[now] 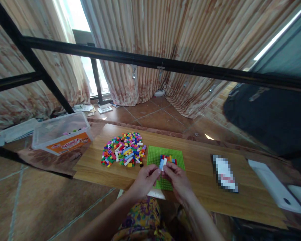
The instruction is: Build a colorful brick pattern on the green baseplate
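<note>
Above the green baseplate (153, 152), my left hand (148, 177) pinches a light blue toy brick (161, 164). My right hand (178, 179) is closed on a white brick (165, 161) held right against the blue one; whether the two are joined I cannot tell. Just beyond my fingertips, a small build of red, blue, yellow and orange bricks (172, 159) is on the baseplate, partly hidden by the held bricks and my hand. A heap of loose coloured bricks (125, 150) lies on the table, left of the baseplate.
The wooden table (198, 167) carries a blurred-out flat object (225, 174) on its right side. A clear plastic box (62, 132) with an orange label and some bricks inside stands off its left end. A black metal bar (110, 53) crosses before the curtains (150, 30).
</note>
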### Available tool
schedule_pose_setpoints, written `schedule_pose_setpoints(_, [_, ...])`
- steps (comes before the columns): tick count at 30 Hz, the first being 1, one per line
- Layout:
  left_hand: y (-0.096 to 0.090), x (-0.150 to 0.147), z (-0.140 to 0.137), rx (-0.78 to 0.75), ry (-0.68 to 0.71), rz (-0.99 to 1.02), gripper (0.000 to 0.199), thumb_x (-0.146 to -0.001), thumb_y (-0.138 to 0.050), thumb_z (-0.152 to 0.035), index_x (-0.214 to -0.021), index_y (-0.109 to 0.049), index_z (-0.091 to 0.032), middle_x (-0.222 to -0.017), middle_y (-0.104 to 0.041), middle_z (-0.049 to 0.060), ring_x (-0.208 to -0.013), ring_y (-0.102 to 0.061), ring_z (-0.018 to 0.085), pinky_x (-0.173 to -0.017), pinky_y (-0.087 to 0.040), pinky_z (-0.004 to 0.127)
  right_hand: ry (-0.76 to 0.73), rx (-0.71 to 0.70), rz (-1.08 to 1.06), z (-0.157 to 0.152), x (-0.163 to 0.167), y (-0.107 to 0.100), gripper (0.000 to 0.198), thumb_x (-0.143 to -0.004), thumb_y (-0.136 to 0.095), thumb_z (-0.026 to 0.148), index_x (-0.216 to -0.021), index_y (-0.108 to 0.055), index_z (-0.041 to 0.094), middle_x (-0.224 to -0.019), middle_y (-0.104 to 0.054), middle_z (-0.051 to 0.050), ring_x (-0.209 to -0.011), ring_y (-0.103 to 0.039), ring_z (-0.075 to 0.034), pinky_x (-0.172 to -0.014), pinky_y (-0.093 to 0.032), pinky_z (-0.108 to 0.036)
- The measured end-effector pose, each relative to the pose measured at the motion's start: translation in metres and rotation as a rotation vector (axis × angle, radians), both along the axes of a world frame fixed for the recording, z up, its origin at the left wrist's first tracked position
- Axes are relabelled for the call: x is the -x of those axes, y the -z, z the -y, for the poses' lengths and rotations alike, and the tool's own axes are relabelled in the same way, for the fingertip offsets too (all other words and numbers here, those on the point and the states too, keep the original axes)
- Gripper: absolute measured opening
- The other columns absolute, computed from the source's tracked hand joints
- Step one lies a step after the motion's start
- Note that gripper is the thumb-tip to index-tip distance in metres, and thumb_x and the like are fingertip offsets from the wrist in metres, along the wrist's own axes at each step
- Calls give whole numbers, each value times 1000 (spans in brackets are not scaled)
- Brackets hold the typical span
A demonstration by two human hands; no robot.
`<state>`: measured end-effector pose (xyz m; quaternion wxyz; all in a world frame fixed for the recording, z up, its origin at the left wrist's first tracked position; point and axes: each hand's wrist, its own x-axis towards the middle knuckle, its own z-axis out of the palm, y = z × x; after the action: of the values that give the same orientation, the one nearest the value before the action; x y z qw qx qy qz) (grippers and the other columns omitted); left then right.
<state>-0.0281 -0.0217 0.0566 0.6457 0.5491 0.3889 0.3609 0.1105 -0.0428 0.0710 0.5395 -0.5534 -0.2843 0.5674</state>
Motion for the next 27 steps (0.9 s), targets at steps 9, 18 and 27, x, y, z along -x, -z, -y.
schedule_pose_setpoints(9, [3, -1, 3, 47, 27, 93, 42, -80, -58, -55, -64, -50, -16, -58, -39, -5, -53, -32, 8, -48, -25, 22, -4, -19, 18, 7, 1, -3, 35, -58, -83, 48, -74, -71, 19, -66, -63, 1, -58, -50, -11, -59, -42, -24])
schedule_pose_setpoints(18, [14, 14, 2, 286, -3, 133, 52, -71, -65, -64, -63, -52, -15, -54, -46, -4, -43, -31, 4, -43, -16, 20, 150, -51, 745, 11, -67, 19, 42, -71, -66, 58, -81, -70, 18, -67, -67, -5, -64, -59, -20, -64, -44, -32])
schedule_pose_setpoints(27, [18, 11, -3, 265, 16, 89, 49, -73, -62, -63, -67, -52, -15, -57, -51, -3, -42, -35, 4, -41, -18, 20, 41, -45, 1601, 8, -126, 56, 38, -94, -38, 35, -89, -70, 15, -87, -70, -15, -74, -63, -24, -64, -41, -33])
